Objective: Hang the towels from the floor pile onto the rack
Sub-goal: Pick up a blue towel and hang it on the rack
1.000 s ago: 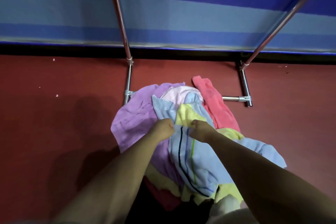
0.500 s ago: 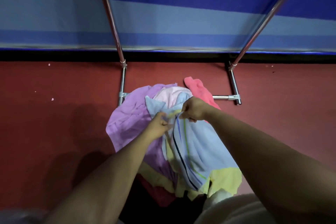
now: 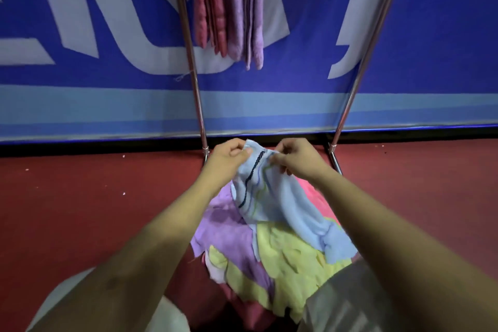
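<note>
Lifted clear of the pile [image 3: 272,259] since a second ago, the blue towel [image 3: 280,197] is pinched at its top edge by left hand [image 3: 229,155] and right hand [image 3: 295,158], fingers clamped. Perhaps four towels [image 3: 229,5] hang on the rack [image 3: 188,43]; several remain on the floor [image 3: 80,210].

Single head view only, no second view to overlap with. Camera sat on the person's head, faced forward and steeply down. Both forearms ran in from the near edge, very close to the lens. Floor [image 3: 80,210] filled the near and middle area, blue banner [image 3: 80,105] closed the far side. Wide-angle bend showed on rack poles [image 3: 198,105].
</note>
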`<state>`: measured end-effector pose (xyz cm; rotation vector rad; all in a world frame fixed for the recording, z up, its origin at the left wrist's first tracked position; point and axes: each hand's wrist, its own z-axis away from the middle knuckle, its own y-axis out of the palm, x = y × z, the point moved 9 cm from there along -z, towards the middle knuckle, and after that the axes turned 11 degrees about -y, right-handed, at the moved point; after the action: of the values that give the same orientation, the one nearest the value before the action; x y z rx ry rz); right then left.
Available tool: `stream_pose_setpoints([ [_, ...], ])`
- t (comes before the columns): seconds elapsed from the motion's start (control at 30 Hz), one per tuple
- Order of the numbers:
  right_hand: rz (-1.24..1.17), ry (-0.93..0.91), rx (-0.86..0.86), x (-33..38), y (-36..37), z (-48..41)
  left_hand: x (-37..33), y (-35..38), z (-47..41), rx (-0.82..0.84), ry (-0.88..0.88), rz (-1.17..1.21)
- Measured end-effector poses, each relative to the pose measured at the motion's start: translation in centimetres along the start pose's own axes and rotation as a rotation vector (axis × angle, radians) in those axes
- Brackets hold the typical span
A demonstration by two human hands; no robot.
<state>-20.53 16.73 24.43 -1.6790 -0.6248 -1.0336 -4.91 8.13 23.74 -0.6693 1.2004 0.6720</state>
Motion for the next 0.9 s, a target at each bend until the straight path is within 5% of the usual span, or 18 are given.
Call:
stream_pose_setpoints([
  [0.37,-0.282,-0.146,0.140,7.7,3.8,5.0,-2.3,-2.0,5.5,-0.016,0.139,-0.212],
  [0.57,-0.375,-0.163,-0.023,8.4,2.6,4.3,-1.4,-0.9,5.5,0.151,0.081,-0.153],
  [0.73,-0.537,-0.091,-0.238,7.2,-0.3,3.4,5.9,-1.4,4.0,0.323,-0.190,-0.722],
  [0.9,-0.565,-0.059,-0.398,5.6,-3.1,2.7,5.2,-4.0,2.4,0.115,-0.165,-0.717],
])
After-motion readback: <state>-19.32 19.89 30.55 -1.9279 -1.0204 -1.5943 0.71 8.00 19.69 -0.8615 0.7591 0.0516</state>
